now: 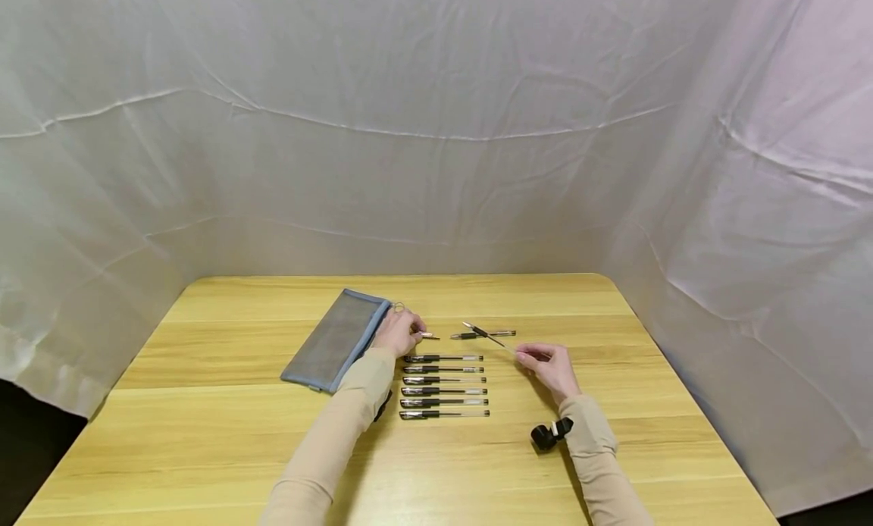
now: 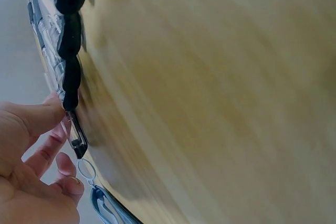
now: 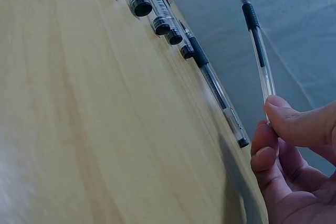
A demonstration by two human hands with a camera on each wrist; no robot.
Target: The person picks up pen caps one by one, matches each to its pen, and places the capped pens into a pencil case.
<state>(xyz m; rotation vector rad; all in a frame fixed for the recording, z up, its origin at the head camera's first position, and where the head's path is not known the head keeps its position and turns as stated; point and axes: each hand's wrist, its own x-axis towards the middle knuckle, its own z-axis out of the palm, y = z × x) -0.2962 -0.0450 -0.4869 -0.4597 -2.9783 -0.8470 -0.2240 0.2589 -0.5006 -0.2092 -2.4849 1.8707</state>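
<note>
My right hand pinches an uncapped gel pen by its rear end between thumb and fingers. The pen is raised and slanted, its tip pointing away, up and left, with a black grip and clear barrel. A second uncapped pen lies on the table behind it. At the far end of the pen row, my left hand pinches a clear pen cap with a black clip between thumb and finger. Several capped black pens lie parallel in a column, nearer than the left hand.
A grey mesh zip pouch with blue edging lies left of the pens, partly behind the left forearm. Its ring sits close by the left fingers. The wooden table is bordered by hanging grey cloth at the back and sides.
</note>
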